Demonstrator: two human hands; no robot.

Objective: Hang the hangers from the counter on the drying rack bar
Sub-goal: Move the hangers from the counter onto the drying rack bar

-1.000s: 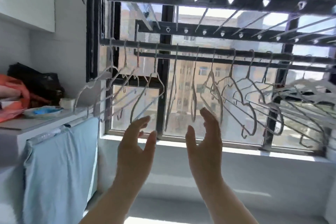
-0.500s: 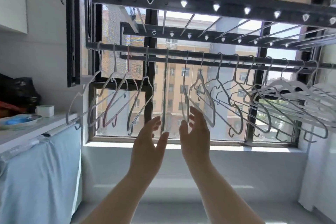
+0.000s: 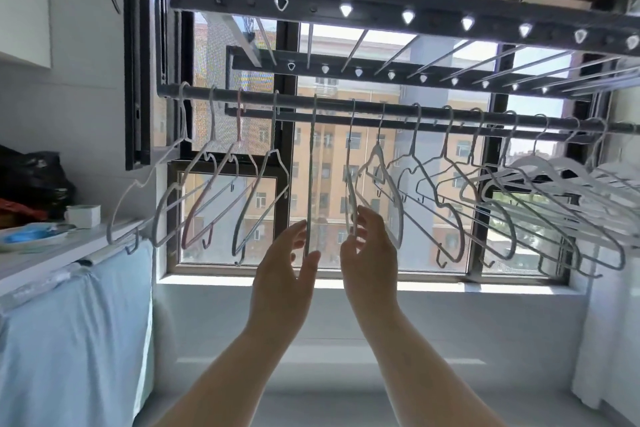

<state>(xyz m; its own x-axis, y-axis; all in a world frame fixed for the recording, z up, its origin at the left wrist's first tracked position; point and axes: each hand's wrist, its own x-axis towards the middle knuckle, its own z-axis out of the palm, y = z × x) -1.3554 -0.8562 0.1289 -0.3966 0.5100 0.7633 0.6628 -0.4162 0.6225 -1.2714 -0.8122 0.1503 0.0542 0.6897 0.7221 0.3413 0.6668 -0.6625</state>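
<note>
Looking up at a dark round metal drying rack bar (image 3: pixel 398 109) running left to right across the window, with a long row of thin pale wire and plastic hangers (image 3: pixel 381 158) hooked on it, most of them swung at a slant. Near the middle, two of them turned edge-on: a grey wire hanger (image 3: pixel 310 166) seen as one upright line, and just right of it a white edge-on hanger (image 3: pixel 350 156), each with its long shoulder-to-shoulder axis running near to far and its hook above on the bar. Directly below these, both hands raised side by side, palms facing one another. Left hand (image 3: pixel 282 284) at the foot of the grey one, its fingers (image 3: pixel 297 230) loose and parted from the thumb, the wire standing in that gap with no pinch to be seen. Right hand (image 3: pixel 372 263) at the lower end of the white one, its fingers (image 3: pixel 363 218) bent beside the wire and touching or almost touching it; impossible to tell whether gripping. So, each hanger straight above and slightly ahead of its own hand, within a fingertip's reach. Probably a matter of squaring or spacing these two on the bar. Low at far left, a white table (image 3: pixel 52 253) draped in front with light blue cloth (image 3: pixel 69 340), well apart from both hands and nearer the left one; for any further hanger, a reach down and left.
</note>
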